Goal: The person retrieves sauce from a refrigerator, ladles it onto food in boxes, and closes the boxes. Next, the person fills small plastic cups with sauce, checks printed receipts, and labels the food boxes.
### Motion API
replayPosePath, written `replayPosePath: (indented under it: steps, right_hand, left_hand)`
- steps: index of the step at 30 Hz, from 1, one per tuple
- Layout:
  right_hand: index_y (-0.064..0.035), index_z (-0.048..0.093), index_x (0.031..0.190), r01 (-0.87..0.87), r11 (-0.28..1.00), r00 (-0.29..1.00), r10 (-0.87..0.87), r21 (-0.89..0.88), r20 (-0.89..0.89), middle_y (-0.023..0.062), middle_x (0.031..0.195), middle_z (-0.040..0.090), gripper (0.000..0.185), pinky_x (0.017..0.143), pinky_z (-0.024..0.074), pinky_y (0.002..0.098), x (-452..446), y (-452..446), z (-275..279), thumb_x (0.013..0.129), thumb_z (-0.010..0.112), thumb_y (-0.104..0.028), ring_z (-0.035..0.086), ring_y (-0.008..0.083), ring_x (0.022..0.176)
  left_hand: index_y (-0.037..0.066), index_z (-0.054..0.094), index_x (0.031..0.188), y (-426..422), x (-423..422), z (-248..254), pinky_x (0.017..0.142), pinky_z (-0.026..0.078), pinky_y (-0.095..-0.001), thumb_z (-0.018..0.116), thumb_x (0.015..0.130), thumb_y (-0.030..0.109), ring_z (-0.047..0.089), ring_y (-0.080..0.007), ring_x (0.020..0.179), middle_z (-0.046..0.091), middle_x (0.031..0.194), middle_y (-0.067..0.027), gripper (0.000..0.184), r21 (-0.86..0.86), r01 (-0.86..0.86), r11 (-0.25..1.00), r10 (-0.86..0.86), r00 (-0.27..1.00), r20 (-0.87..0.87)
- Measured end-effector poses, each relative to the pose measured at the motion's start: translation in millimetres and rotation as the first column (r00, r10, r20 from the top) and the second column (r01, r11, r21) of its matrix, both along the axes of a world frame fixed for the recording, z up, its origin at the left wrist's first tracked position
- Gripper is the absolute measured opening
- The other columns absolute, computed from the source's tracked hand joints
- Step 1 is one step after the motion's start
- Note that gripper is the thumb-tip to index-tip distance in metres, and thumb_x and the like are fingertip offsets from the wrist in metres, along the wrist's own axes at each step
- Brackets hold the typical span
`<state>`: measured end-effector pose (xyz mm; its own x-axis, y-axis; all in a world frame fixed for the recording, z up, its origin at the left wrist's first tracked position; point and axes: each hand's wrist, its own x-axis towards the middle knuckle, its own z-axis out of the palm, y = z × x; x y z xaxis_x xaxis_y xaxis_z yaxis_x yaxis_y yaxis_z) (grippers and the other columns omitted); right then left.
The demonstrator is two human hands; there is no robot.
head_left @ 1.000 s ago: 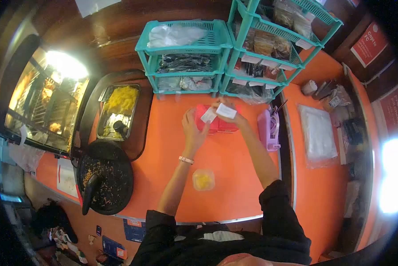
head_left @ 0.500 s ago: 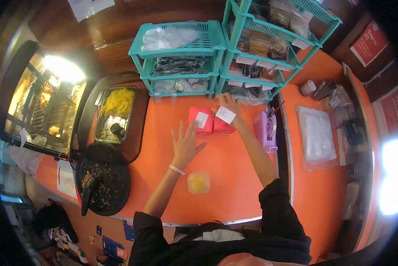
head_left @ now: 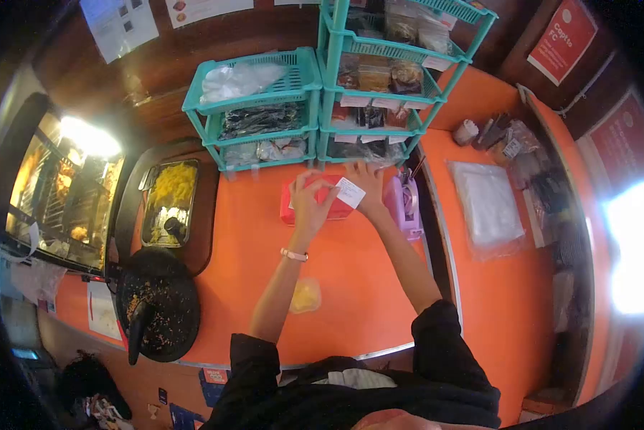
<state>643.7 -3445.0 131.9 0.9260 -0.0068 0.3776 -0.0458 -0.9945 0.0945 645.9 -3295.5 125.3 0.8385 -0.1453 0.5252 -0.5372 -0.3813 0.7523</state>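
Note:
Near the foot of the racks, red boxes point(head_left: 286, 208) stand on the orange counter, partly covered by my hands. A white label with writing point(head_left: 350, 193) lies against the back of my right hand point(head_left: 366, 188), whose fingers are spread. My left hand point(head_left: 310, 201) is over the boxes, thumb and forefinger pinched at the label's left edge. A small clear tub with yellow contents point(head_left: 305, 296) sits nearer to me on the counter.
Teal racks point(head_left: 322, 107) of packets stand at the back. To the left are a lit display case point(head_left: 64, 186), a tray of yellow food point(head_left: 171, 188) and a dark stone mortar point(head_left: 171, 315). A purple tape dispenser point(head_left: 406, 206) and plastic bags point(head_left: 485, 204) are on the right.
My left hand has come from the open counter up to the label and closed its fingertips on its edge. The view has shifted, with the scene moving left and slightly down.

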Motion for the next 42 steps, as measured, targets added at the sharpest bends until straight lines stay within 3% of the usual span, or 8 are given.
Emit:
replayPosePath:
  steps: [10, 15, 18, 25, 31, 33, 36, 42]
  right_hand:
    - [-0.0095, 0.054, 0.109, 0.375, 0.922, 0.923, -0.364, 0.091, -0.123, 0.0131, 0.108, 0.052, 0.034, 0.075, 0.0433, 0.0508, -5, -84, -58, 0.077, 0.059, -0.021, 0.054, 0.0310, 0.100]
    - [-0.0036, 0.053, 0.108, -0.231, 0.839, 0.973, 0.207, 0.492, 0.105, 0.0154, 0.101, 0.056, 0.033, 0.084, 0.0441, 0.0458, -26, -44, -27, 0.076, 0.057, -0.011, 0.054, 0.0295, 0.100]
    - [-0.0031, 0.050, 0.118, -0.451, 0.832, 0.891, 0.436, 0.323, 0.124, 0.0144, 0.116, 0.054, 0.041, 0.092, 0.0400, 0.0448, -19, -12, -58, 0.078, 0.055, -0.009, 0.051, 0.0280, 0.109]
    - [-0.0073, 0.035, 0.136, -0.420, 0.835, 0.890, 0.456, 0.357, -0.021, 0.0122, 0.142, 0.033, 0.060, 0.107, 0.0253, 0.0473, -26, -5, -75, 0.080, 0.054, -0.012, 0.032, 0.0259, 0.131]
    - [-0.0087, 0.034, 0.137, -0.424, 0.851, 0.885, 0.462, 0.310, -0.057, 0.0070, 0.144, 0.031, 0.057, 0.106, 0.0207, 0.0541, -42, -12, -82, 0.085, 0.053, -0.020, 0.028, 0.0218, 0.133]
    - [-0.0102, 0.035, 0.137, -0.372, 0.849, 0.892, 0.438, 0.375, -0.108, 0.0068, 0.143, 0.033, 0.055, 0.107, 0.0206, 0.0513, -44, -10, -79, 0.086, 0.054, -0.020, 0.029, 0.0242, 0.133]
    - [-0.0098, 0.037, 0.136, -0.360, 0.817, 0.902, 0.429, 0.450, -0.058, 0.0071, 0.142, 0.034, 0.057, 0.107, 0.0225, 0.0510, -43, -4, -77, 0.084, 0.057, -0.019, 0.030, 0.0248, 0.132]
    - [-0.0099, 0.037, 0.136, -0.357, 0.805, 0.911, 0.413, 0.474, -0.014, 0.0079, 0.140, 0.036, 0.059, 0.105, 0.0275, 0.0482, -43, -3, -80, 0.081, 0.059, -0.017, 0.031, 0.0250, 0.131]
  left_hand:
    - [0.022, 0.069, 0.081, -14, 43, -39, 0.101, 0.020, -0.0574, 0.071, 0.071, 0.033, 0.036, -0.0310, 0.120, 0.051, 0.120, 0.0009, 0.014, 0.092, -0.250, 0.964, 0.259, 0.960, -0.108]
    - [0.019, 0.068, 0.082, -19, 35, -49, 0.103, 0.010, -0.0644, 0.070, 0.071, 0.034, 0.031, -0.0321, 0.125, 0.045, 0.127, -0.0017, 0.019, 0.465, -0.140, 0.874, 0.254, 0.948, -0.193]
    - [0.019, 0.066, 0.091, -28, 35, -51, 0.103, 0.008, -0.0660, 0.069, 0.072, 0.033, 0.029, -0.0331, 0.126, 0.043, 0.129, -0.0050, 0.024, 0.583, -0.165, 0.795, 0.256, 0.964, -0.076]
    - [0.017, 0.057, 0.109, -16, 48, -54, 0.104, 0.011, -0.0642, 0.068, 0.069, 0.029, 0.034, -0.0361, 0.122, 0.044, 0.126, -0.0100, 0.043, 0.606, -0.295, 0.739, 0.222, 0.956, 0.194]
    - [0.009, 0.057, 0.101, 39, 146, 16, 0.094, 0.035, -0.0465, 0.066, 0.071, 0.021, 0.050, -0.0321, 0.098, 0.055, 0.101, -0.0100, 0.034, 0.207, -0.514, 0.832, 0.399, 0.815, 0.421]
    - [0.012, 0.058, 0.102, 61, 196, 19, 0.090, 0.040, -0.0419, 0.066, 0.071, 0.020, 0.052, -0.0325, 0.098, 0.057, 0.102, -0.0101, 0.033, 0.354, -0.668, 0.655, 0.516, 0.737, 0.436]
    - [0.016, 0.058, 0.107, 93, 234, 26, 0.085, 0.043, -0.0424, 0.063, 0.075, 0.021, 0.054, -0.0342, 0.099, 0.060, 0.102, -0.0126, 0.032, 0.780, -0.306, 0.546, 0.193, 0.952, 0.238]
    - [0.018, 0.057, 0.114, 112, 251, 33, 0.084, 0.044, -0.0465, 0.057, 0.082, 0.024, 0.055, -0.0368, 0.100, 0.059, 0.107, -0.0173, 0.033, 0.722, -0.100, 0.685, -0.079, 0.975, 0.210]
